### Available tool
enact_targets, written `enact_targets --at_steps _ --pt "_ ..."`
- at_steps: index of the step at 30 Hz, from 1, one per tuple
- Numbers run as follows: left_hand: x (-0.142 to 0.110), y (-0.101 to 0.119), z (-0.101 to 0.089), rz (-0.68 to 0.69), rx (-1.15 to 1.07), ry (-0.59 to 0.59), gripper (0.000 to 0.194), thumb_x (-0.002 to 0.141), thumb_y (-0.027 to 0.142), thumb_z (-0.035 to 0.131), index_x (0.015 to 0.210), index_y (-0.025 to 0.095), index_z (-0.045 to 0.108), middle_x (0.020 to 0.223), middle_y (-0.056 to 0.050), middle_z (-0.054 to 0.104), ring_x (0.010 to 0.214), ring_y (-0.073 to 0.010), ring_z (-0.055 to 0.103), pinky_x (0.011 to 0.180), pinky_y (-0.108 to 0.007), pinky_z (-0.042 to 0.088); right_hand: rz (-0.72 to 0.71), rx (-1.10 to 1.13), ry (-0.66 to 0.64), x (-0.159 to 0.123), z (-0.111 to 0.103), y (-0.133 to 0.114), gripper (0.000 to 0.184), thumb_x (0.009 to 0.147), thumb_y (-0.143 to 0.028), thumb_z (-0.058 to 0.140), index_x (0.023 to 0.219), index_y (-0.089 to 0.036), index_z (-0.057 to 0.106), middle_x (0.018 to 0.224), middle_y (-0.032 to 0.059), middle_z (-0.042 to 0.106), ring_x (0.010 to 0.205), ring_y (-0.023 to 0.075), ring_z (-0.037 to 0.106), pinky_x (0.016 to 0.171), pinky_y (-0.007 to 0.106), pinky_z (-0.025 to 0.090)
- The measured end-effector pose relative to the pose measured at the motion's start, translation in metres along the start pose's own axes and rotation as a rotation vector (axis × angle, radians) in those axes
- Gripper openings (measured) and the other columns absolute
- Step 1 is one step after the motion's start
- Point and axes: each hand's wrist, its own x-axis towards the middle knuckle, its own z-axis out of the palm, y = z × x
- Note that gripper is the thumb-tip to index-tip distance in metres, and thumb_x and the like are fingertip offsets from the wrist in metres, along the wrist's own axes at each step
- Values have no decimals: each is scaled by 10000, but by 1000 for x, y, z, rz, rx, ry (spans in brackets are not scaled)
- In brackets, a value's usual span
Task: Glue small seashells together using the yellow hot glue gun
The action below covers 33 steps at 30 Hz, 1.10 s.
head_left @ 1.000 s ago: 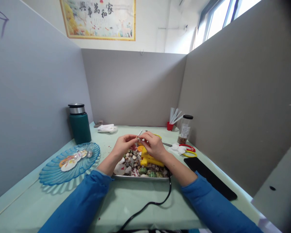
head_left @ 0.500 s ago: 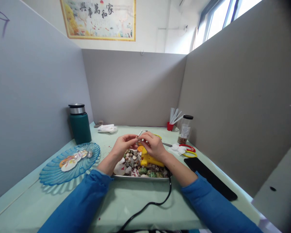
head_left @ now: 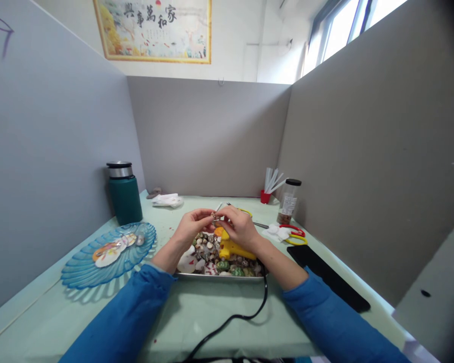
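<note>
Over the far part of the metal tray [head_left: 221,277], my left hand [head_left: 192,227] and my right hand [head_left: 237,227] meet fingertip to fingertip. Both are closed in a pinch around a small brownish shell-like piece [head_left: 214,216], mostly hidden by the fingers. A thin pale stick [head_left: 219,206] shows just behind the fingertips; I cannot tell whether it is held. Below my right hand, a yellow glue gun [head_left: 229,248] lies on the heap of mixed seashells [head_left: 208,247] in the tray. Its black cord [head_left: 234,317] runs toward the front edge.
On the left stand a blue shell-shaped plate [head_left: 79,272] holding several shells and a green bottle [head_left: 125,199]. White tissue [head_left: 167,200] lies at the back. To the right are a red cup [head_left: 265,197] of white sticks, a jar [head_left: 289,201], red-and-yellow-handled scissors [head_left: 297,237] and a black slab [head_left: 329,277].
</note>
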Motion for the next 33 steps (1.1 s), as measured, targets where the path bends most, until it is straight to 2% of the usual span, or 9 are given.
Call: enact_targets --at_steps 5,12,20,25,33 --pt "-1 1 1 -1 42 -3 349 652 332 724 919 125 637 732 -36 671 568 -116 596 599 -277 511 46 38 -15 -1 1 1 159 855 -188 504 1002 -197 562 896 58 621 674 147 547 651 267 433" --pt "-1 1 2 13 80 1 381 640 374 724 923 130 647 732 -41 670 567 -119 598 588 -269 505 45 39 -8 -1 2 3 236 857 -181 497 1086 -196 550 898 62 617 776 169 568 698 283 442" --pt "-3 4 4 -10 100 -1 329 652 341 722 884 117 661 727 -42 669 549 -113 587 584 -272 511 38 63 -19 0 0 1 228 872 -158 456 1071 -200 560 925 69 618 842 182 565 740 298 440" --pt "-3 5 4 -35 86 -11 337 652 321 725 908 112 662 750 -48 681 532 -105 586 571 -260 502 65 67 -21 -1 0 1 216 861 -182 486 1066 -190 557 905 67 615 781 172 559 705 288 441" --pt "-5 9 6 -40 102 -1 328 646 311 730 895 107 669 679 -31 675 514 -108 587 545 -237 481 61 64 -24 0 0 -1 203 854 -178 491 1043 -188 564 861 55 606 702 152 535 655 267 426"
